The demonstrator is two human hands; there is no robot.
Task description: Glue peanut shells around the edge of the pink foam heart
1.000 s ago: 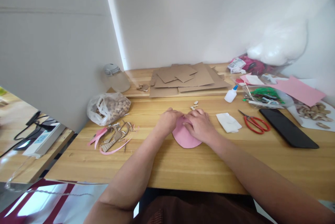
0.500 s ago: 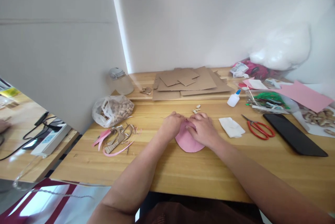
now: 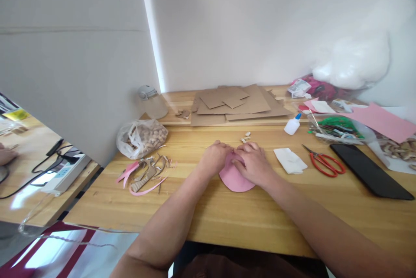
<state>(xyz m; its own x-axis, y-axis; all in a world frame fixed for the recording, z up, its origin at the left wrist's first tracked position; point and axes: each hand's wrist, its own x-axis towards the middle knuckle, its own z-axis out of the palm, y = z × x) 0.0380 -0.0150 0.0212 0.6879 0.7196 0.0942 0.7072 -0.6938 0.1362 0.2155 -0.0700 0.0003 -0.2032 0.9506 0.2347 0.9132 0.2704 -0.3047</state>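
Observation:
A round pink disc [image 3: 237, 179], paper or felt, lies flat on the wooden table in front of me. My left hand [image 3: 215, 156] is closed at its far left edge, fingers bent and thumb side toward the disc. Across the far right part rests my right hand [image 3: 255, 162], fingers curled together and thumb on the pink surface. The fingertips of both hands meet near the far edge; anything small between them is hidden. Just beyond the right hand are a few small beige shell-like pieces [image 3: 246, 137].
Right of my hands are a folded white tissue [image 3: 290, 160], red-handled scissors [image 3: 326, 164], a black phone [image 3: 370, 172] and a glue bottle [image 3: 292, 125]. To the left are a plastic bag of beige pieces [image 3: 143, 138] and scraps [image 3: 146, 176]. Cardboard sheets [image 3: 234, 102] lie at the back.
The whole view has shifted slightly, with things appearing a little further right and lower. Both hands stay at the disc's far edge, with barely any change in the fingers.

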